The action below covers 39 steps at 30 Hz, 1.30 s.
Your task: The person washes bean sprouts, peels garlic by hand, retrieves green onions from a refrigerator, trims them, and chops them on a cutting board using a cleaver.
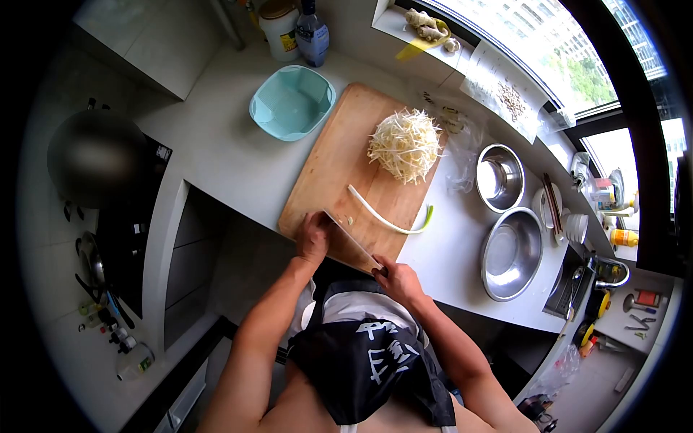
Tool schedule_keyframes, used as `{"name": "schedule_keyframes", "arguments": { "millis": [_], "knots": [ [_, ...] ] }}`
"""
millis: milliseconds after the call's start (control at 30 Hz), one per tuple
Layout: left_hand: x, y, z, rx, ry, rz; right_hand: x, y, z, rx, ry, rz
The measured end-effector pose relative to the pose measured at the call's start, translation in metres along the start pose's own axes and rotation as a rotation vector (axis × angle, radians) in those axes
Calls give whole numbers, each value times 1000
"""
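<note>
My right hand (pixel 398 280) is closed around the handle of a kitchen knife (pixel 351 238), low on the wooden cutting board (pixel 310 184). The blade slants up and left across the board's near edge. My left hand (pixel 314 237) has its fingers curled in beside the blade's far end; the blade and fingers hide what they hold, if anything. A small pale piece (pixel 349 220) lies just beyond the blade. Farther up the board, a scallion stalk (pixel 382 219) curves from white to green. Behind it sits a heap of bean sprouts (pixel 406 146).
A light-blue plastic basin (pixel 292 103) stands left of the board. To the right are a small metal bowl (pixel 499 177), a larger metal bowl (pixel 512 254) and clear plastic bags (pixel 465 148). Ginger (pixel 427 26) rests on the windowsill. The stove (pixel 130 238) is at far left.
</note>
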State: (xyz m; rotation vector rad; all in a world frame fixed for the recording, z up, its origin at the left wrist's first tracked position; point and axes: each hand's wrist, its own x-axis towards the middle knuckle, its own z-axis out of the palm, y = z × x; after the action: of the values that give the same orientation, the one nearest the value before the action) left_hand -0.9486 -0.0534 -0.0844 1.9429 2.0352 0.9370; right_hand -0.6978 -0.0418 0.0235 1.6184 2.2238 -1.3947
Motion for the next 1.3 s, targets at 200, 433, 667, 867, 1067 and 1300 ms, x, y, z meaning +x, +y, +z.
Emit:
{"name": "schedule_keyframes", "arguments": {
  "millis": [200, 433, 667, 867, 1067, 1300],
  "knots": [
    [1, 0, -4, -36, -19, 3, -13, -4, -4, -10, 1, 1],
    [4, 6, -6, -72, 9, -49, 9, 0, 16, 1, 7, 15],
    [-4, -6, 0, -33, -2, -18, 10, -14, 15, 74, 41, 83],
    [2, -3, -9, -39, -50, 25, -2, -14, 9, -36, 22, 0],
    [-2, -4, -6, -30, -25, -12, 11, -6, 23, -34, 52, -1],
    [-6, -10, -2, -100, 26, -16, 13, -16, 19, 58, 48, 29]
  ]
}}
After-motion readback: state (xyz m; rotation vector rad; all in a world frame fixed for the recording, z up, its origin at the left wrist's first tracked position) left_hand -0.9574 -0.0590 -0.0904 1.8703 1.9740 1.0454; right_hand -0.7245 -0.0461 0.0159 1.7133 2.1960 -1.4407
